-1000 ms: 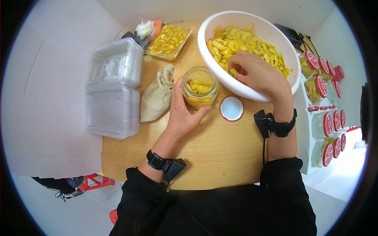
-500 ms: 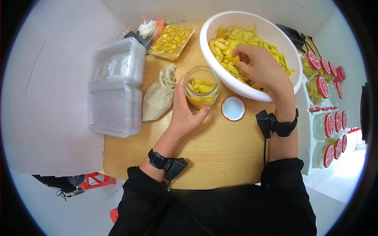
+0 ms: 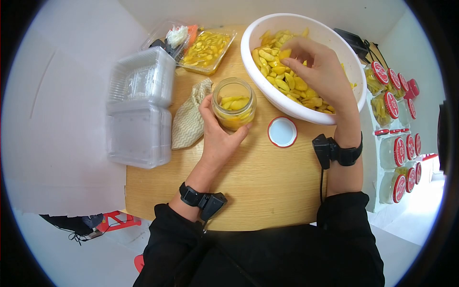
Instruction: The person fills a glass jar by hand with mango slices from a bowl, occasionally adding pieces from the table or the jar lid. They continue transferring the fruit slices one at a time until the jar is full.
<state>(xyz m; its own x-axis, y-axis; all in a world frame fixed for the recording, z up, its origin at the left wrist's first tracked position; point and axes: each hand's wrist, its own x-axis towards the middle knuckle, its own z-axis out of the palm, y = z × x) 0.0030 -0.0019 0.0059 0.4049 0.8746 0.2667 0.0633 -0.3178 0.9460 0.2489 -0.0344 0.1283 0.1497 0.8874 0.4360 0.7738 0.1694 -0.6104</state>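
My left hand (image 3: 220,141) is wrapped round an open glass jar (image 3: 254,107), which is partly filled with yellow fruit slices (image 3: 234,103). Over the big white bowl (image 3: 267,94) is my right hand (image 3: 322,74), its thumb and fingers pinched on a yellow slice (image 3: 285,53). Many more slices (image 3: 287,81) lie in the bowl; the hand covers some of them. A red-rimmed jar lid (image 3: 282,132) rests on the table, white inside up, between jar and bowl. Left of the jar lies a wavy-patterned cloth bag (image 3: 189,122).
Clear plastic containers (image 3: 138,134) stand at the table's left side. Behind them is a tray of yellow pieces in liquid (image 3: 205,50). Several red-lidded jars (image 3: 399,152) line the right side, and a black device (image 3: 353,43) with cables sits behind the bowl.
My left hand and the jar have shifted slightly left. My right hand has risen a little from among the slices, with a slice now showing at its fingertips.
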